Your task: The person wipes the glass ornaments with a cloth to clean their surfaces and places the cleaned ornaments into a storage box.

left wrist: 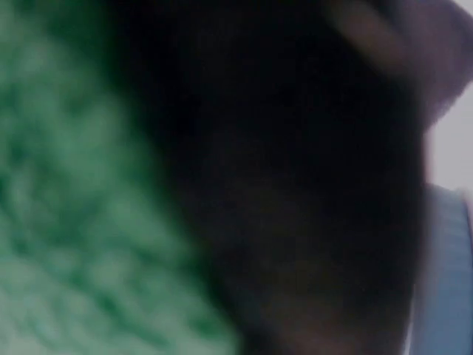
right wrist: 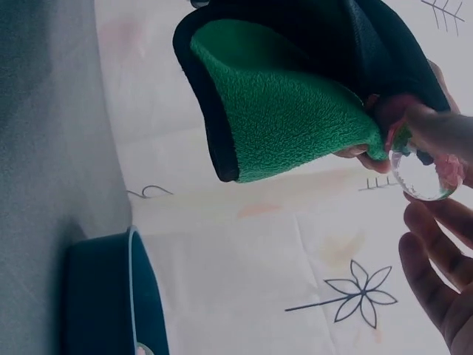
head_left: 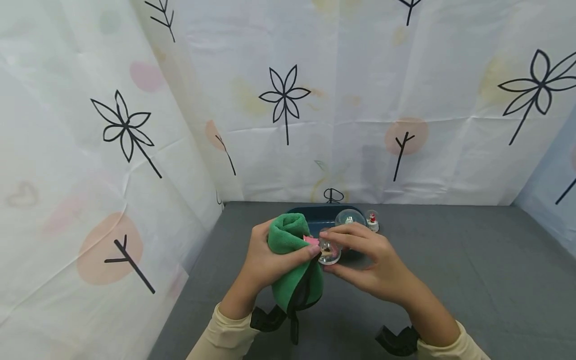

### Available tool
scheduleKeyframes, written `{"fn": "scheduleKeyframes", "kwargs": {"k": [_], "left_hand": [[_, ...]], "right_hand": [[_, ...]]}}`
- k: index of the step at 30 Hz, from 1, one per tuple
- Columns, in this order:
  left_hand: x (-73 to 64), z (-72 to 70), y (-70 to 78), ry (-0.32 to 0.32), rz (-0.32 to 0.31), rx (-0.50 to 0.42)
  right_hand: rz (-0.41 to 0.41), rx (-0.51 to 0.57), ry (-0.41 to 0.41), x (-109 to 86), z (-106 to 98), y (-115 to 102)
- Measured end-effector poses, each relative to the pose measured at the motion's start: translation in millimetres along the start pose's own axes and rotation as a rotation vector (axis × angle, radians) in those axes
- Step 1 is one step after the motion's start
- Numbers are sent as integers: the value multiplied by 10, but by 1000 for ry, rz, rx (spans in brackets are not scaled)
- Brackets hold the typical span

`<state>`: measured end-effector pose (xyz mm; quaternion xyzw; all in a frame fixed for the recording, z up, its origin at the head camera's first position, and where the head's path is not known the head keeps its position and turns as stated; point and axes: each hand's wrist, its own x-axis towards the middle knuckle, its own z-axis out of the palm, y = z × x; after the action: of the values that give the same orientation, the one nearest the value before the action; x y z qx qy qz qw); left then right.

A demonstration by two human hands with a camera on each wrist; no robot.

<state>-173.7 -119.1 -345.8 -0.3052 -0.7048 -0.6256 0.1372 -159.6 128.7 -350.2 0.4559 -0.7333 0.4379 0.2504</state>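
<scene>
My left hand (head_left: 265, 265) grips a folded green towel (head_left: 288, 285) with a black edge, its thumb near a pink piece (head_left: 310, 241). That pink piece adjoins a small clear snow globe (head_left: 330, 254) with something coloured inside. Thumb and fingers of my right hand (head_left: 375, 262) pinch the globe from the right. In the right wrist view, the towel (right wrist: 288, 118) hangs beside the globe (right wrist: 423, 177), and right fingers (right wrist: 436, 248) touch its rim. Blurred green towel (left wrist: 81, 207) and a dark shape fill most of the left wrist view.
A dark blue basin (head_left: 321, 212) stands behind the hands at the table's far side. A larger clear globe (head_left: 351, 216) shows at its right end. Beside it is a small globe with a red figure (head_left: 372, 220). Patterned curtains (head_left: 360, 100) bound the grey table (head_left: 450, 260).
</scene>
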Motion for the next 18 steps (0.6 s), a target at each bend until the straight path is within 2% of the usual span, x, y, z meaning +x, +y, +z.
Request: {"fn": "scheduleKeyframes", "kwargs": {"k": [2,5,12,18], "left_hand": [[4,2,10,6,5,2],[3,10,14,13,3,6],[-10,28,4,25,2,-9],[-13,32,11,27,1,-19]], "right_hand": [[-3,31,3,5,4,9],[55,67,-7,-9,-1,24],[285,118,-111,-38,-44,34],[353,143,-133,-29,-40,25]]}}
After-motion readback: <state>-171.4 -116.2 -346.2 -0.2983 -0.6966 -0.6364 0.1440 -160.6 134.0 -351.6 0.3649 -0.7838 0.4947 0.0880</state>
